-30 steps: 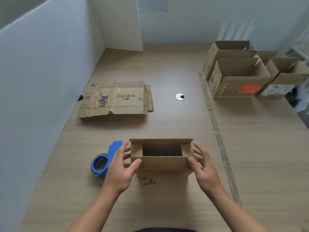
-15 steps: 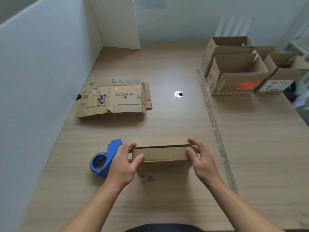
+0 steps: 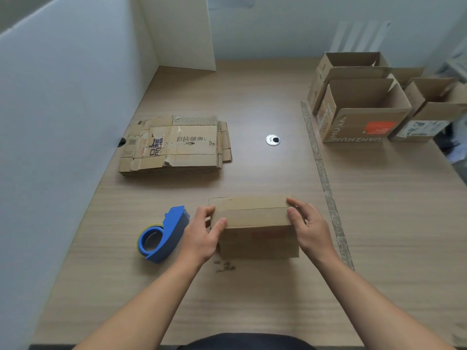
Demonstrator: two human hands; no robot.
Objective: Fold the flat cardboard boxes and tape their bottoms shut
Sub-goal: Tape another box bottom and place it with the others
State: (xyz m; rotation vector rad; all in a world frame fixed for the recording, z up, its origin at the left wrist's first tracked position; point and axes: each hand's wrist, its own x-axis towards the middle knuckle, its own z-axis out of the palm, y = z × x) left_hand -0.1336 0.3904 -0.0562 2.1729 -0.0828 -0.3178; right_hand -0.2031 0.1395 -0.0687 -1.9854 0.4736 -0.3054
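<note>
1. Head view, the hands: the left hand point(image 3: 202, 237) is partly open and cupped against the left end of the cardboard box point(image 3: 254, 224), its thumb pressed flat on the near top flap and its fingers curled round the box's left edge. The right hand point(image 3: 309, 229) mirrors it at the right end, fingers spread over the corner and the thumb on top. Both hands hold the box, pressing its flaps down.
2. Head view, the box: it stands on the table point(image 3: 252, 294) directly between the two hands, in the near middle of the surface. Its two long flaps are folded shut and meet in a seam on the upward face.
3. Head view, direction: the box's long axis runs left to right across the view, and the seam runs the same way, from one hand to the other.
4. Head view, surroundings: the blue tape dispenser point(image 3: 161, 236) lies on the table just beside the left hand, to its left. A stack of flat boxes point(image 3: 177, 146) rests farther back on the left. Several folded open boxes point(image 3: 364, 107) stand at the far right, well apart from the hands.
</note>
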